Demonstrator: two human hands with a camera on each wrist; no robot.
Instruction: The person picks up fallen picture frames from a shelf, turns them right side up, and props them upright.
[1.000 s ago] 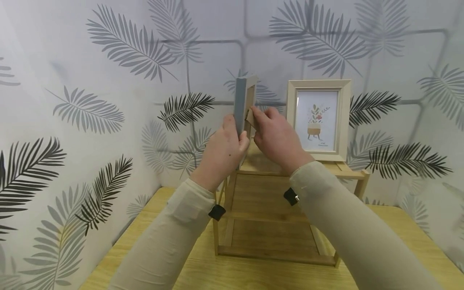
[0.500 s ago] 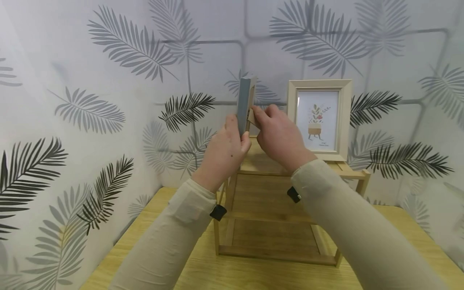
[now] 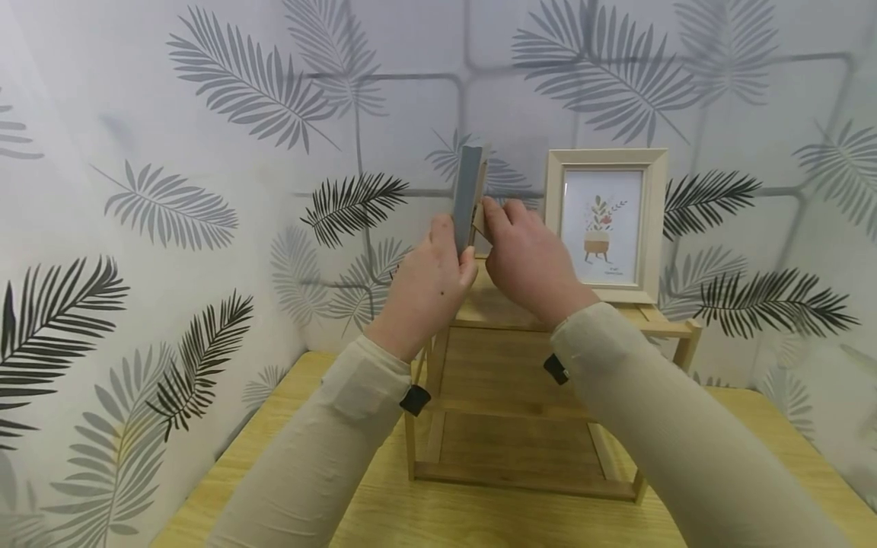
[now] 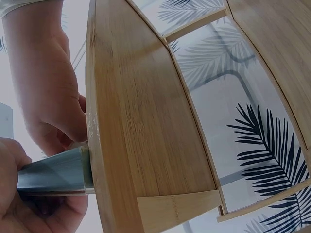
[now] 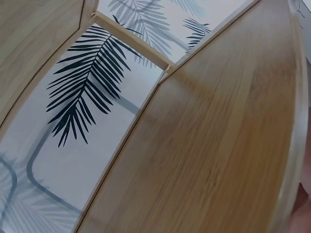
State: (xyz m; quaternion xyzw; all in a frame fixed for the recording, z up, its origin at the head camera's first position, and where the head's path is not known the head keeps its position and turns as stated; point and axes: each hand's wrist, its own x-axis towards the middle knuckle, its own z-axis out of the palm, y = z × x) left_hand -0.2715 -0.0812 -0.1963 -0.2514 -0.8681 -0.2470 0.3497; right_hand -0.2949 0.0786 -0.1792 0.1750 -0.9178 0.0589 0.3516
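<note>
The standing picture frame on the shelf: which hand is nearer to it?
Right. The right hand is just left of the standing frame, apart from it; the left hand is farther left, gripping the grey frame.

No text can be read anywhere; the print in the standing picture frame [image 3: 606,225] carries a small line of lettering under its potted plant drawing, too tiny and blurred to make out; the shelf [image 3: 521,411] shows no label, brand or number.
</note>
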